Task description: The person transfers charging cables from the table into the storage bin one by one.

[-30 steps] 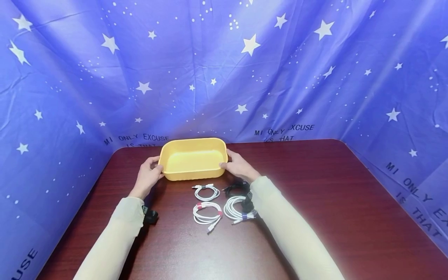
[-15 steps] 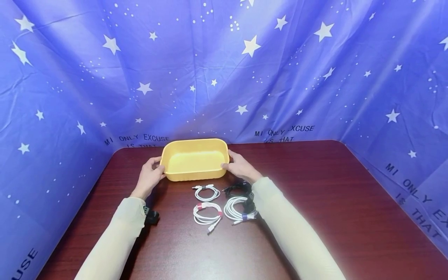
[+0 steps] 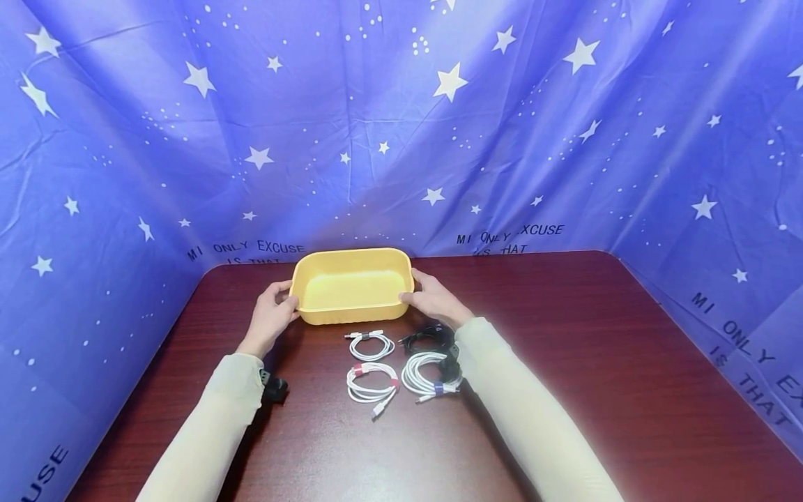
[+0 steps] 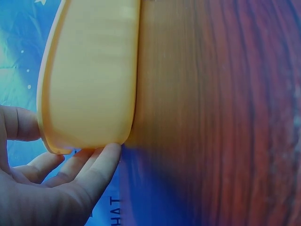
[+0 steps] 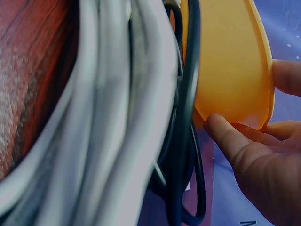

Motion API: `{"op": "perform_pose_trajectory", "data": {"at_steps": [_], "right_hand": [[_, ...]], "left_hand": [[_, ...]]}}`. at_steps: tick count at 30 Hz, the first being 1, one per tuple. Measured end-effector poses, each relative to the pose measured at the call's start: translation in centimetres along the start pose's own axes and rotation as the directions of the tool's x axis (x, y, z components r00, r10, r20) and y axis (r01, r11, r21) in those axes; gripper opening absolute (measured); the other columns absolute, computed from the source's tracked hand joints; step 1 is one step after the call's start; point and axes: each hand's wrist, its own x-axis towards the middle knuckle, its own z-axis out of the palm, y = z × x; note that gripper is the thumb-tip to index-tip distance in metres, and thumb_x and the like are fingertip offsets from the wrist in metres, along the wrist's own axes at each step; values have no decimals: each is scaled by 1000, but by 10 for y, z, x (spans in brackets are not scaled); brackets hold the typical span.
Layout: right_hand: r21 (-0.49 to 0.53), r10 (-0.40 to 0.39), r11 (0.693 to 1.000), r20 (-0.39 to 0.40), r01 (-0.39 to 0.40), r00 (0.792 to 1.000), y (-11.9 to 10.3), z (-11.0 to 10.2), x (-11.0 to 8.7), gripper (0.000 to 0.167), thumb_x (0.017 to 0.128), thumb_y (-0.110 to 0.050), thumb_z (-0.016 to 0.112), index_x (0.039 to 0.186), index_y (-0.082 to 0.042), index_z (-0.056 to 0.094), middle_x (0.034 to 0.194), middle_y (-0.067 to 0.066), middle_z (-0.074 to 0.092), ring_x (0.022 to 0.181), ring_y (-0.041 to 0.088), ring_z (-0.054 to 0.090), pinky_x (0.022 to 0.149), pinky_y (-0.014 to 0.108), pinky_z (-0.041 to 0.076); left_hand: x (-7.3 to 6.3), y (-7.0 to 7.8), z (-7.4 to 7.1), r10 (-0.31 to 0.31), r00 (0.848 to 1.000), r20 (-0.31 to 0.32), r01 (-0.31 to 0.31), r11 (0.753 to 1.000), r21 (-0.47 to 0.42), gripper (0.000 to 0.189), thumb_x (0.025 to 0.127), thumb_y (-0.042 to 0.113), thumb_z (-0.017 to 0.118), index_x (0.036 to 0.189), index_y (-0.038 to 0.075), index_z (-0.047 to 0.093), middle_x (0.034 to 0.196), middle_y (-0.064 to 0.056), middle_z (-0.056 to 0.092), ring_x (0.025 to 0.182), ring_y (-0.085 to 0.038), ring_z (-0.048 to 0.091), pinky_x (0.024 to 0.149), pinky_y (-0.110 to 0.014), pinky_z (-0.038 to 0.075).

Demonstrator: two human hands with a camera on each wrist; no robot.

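Observation:
A yellow plastic bin (image 3: 351, 315) with rounded corners stands near the back of the table, nothing inside it. My left hand (image 3: 270, 317) holds its left end, thumb at the rim and fingers against the outer wall. At the opposite end my right hand (image 3: 436, 300) grips it the same way. In the left wrist view the bin's side (image 4: 91, 75) is close to the wooden surface, fingertips at its lower corner. The right wrist view has a black cable (image 5: 186, 113) and thick white cable loops (image 5: 117, 122) in front of the bin.
Before the bin lie a small white coil (image 3: 371, 357) with a dark tie, a white coil with red ties (image 3: 370, 400), and a white coil with a blue tie (image 3: 417, 380). A black coil (image 3: 419, 340) is partly behind the right wrist. Starry blue curtains (image 3: 401, 125) surround the table.
The bin has slid slightly to the right, both hands moving along with it. The coiled cables stay where they were.

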Motion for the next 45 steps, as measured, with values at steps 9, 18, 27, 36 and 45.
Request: {"op": "perform_pose_trajectory", "data": {"at_steps": [9, 18, 27, 36, 45], "right_hand": [[12, -7, 1000, -1, 7, 1000, 1, -2, -3, 73, 84, -10, 63, 148, 0, 28, 142, 19, 44, 126, 27, 46, 110, 39, 32], [16, 3, 1000, 6, -3, 1000, 4, -4, -2, 73, 85, -11, 63, 149, -3, 28, 144, 16, 43, 128, 24, 44, 110, 38, 31], [21, 9, 1000, 12, -9, 1000, 6, -7, -2, 74, 87, -11, 62, 150, -1, 25, 146, 16, 39, 130, 24, 41, 111, 37, 30], [59, 2, 998, 21, -4, 1000, 5, -9, -6, 73, 87, -8, 61, 149, 0, 25, 144, 19, 41, 128, 27, 44, 109, 39, 33], [56, 14, 998, 19, -15, 1000, 7, -12, -7, 72, 87, -10, 61, 149, -4, 27, 143, 16, 44, 125, 25, 46, 108, 38, 35]], "left_hand": [[-1, 1, 2, 8, 1000, 5, -8, 1000, 5, 49, 90, 3, 43, 139, -4, 40, 119, -29, 55, 101, -33, 58, 89, -40, 52], [-2, 3, 4, 1, 1000, 6, -1, 1000, -1, 48, 91, 3, 44, 139, -4, 40, 119, -29, 55, 103, -33, 58, 89, -40, 52], [-3, 5, 7, 8, 1000, 6, -8, 1000, -4, 48, 91, 2, 44, 138, -5, 40, 119, -30, 54, 100, -31, 59, 89, -39, 52], [-4, 7, 11, 17, 1000, 7, -17, 1000, -5, 48, 90, 3, 45, 137, -5, 41, 116, -30, 55, 98, -30, 60, 88, -40, 52], [-4, 7, 12, 15, 1000, 12, -14, 1000, -4, 48, 90, 3, 45, 137, -4, 41, 117, -30, 55, 99, -31, 59, 88, -40, 53]]}}
